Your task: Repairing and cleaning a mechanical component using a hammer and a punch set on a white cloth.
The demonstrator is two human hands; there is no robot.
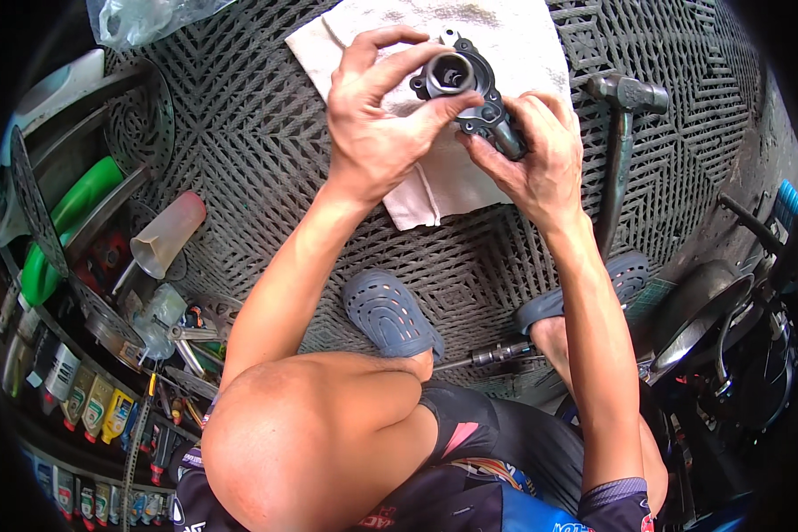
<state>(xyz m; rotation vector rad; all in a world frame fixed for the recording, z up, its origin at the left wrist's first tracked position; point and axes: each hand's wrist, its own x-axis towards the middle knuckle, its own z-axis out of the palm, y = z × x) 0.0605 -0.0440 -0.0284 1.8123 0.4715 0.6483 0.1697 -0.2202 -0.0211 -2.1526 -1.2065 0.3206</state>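
Note:
Both my hands hold a dark grey metal housing, which looks like a water pump cover (483, 78), above a white cloth (443, 186). My left hand (377, 120) grips its round pipe opening, with the thumb across the front and the fingers around the far left side. My right hand (536, 146) is closed around the short pipe stub at the lower right. Bolt lugs show along the housing's edge. Inside the opening it is dark, with a few light glints. The fingertips behind the part are hidden.
A hammer (623, 133) lies right of the cloth on the woven-pattern mat (257, 151). A ratchet-like tool (496, 355) lies between my clogs (390, 310). At left stand a rack with bottles (97, 403), a translucent cup (168, 235) and discs; a plastic bag (151, 19) is far left.

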